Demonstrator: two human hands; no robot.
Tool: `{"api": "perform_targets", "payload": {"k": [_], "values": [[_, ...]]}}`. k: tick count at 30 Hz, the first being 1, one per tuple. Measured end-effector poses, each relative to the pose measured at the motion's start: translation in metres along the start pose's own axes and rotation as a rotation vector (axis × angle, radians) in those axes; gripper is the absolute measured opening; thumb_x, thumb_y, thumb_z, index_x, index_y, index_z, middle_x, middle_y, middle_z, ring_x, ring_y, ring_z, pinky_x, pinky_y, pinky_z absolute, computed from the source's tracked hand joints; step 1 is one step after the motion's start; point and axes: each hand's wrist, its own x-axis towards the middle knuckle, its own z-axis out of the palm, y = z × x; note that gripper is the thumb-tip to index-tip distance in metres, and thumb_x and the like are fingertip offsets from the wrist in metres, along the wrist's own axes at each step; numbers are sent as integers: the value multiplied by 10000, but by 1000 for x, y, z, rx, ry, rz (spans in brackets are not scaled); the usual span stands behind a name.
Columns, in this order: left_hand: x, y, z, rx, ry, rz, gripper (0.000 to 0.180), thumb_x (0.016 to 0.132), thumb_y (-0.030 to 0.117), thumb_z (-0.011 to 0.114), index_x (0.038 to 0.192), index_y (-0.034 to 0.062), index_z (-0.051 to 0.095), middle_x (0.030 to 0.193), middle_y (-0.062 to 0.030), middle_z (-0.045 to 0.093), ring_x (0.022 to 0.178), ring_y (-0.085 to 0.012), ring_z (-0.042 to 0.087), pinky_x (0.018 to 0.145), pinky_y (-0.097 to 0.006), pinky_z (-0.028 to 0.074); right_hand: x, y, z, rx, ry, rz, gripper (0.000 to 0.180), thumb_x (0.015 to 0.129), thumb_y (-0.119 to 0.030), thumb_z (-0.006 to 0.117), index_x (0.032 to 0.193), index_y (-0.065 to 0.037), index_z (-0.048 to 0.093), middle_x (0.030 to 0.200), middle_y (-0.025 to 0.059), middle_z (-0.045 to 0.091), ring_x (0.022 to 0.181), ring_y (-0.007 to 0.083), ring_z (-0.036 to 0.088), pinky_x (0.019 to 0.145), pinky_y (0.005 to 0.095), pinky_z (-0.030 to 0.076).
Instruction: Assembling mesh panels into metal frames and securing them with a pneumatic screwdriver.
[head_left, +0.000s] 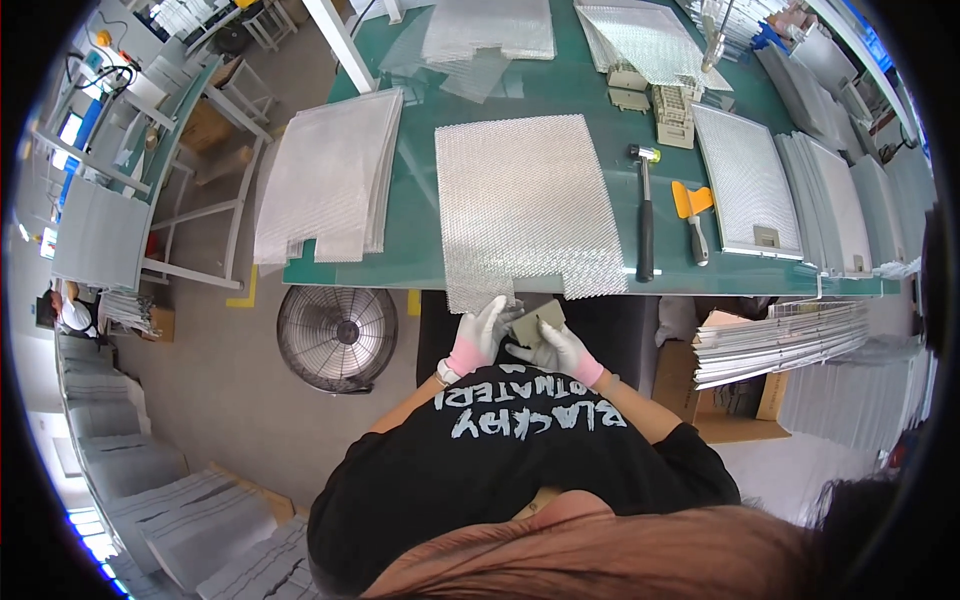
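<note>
A silvery mesh sheet (530, 205) lies in front of me, its notched near edge reaching past the table's edge. My left hand (478, 338), in a white glove with a pink cuff, is closed at the sheet's near corner beside the notch; its fingertips are partly hidden. In my right hand (560, 355), gloved alike, is a small flat grey-beige plastic piece (538, 322), pinched under the thumb close to the notch. Both hands are just off the table's near edge, in front of my body.
On the green table (415, 235) are a stack of mesh sheets (330, 180), a mallet (645, 215), an orange scraper (692, 210), beige plastic parts (674, 120) and a framed mesh panel (745, 180). A floor fan (337, 338) stands at left, panels (780, 345) at lower right.
</note>
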Motion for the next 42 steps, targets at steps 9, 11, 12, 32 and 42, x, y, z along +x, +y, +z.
{"api": "perform_targets", "payload": {"k": [9,11,12,32,42], "values": [[-5,5,2,-135,-84,-81,292,991,192,534,1115,-67,583,1113,-154,642,1035,-250,645,913,-365,525,0,0,2,53,133,-83,241,1009,-217,503,1239,-146,503,1166,34,602,990,151,610,864,372,532],[-8,5,6,-93,-3,-93,293,984,189,547,1119,-69,580,1114,-154,643,1039,-254,646,911,-367,529,0,0,0,38,156,-98,223,1003,-202,516,1217,-140,521,1129,43,619,954,156,626,833,354,544],[-9,5,7,-51,77,-104,296,977,187,560,1122,-71,577,1115,-155,645,1044,-257,648,910,-369,534,0,0,-1,23,177,-111,205,997,-188,529,1195,-134,538,1091,51,635,918,161,643,802,336,557],[-1,-1,-3,530,-51,-240,325,986,306,561,1060,-5,612,775,1,601,604,-70,498,577,-214,412,-4,-18,18,-516,676,-390,262,972,-267,570,1052,-18,576,886,49,628,728,104,592,647,250,483],[-11,6,12,109,-53,-285,414,1010,288,501,1274,-29,467,1144,-126,596,893,-145,643,786,-266,537,-5,-21,29,-704,722,-458,245,955,-231,608,955,14,628,806,27,642,665,81,555,642,241,472]]}}
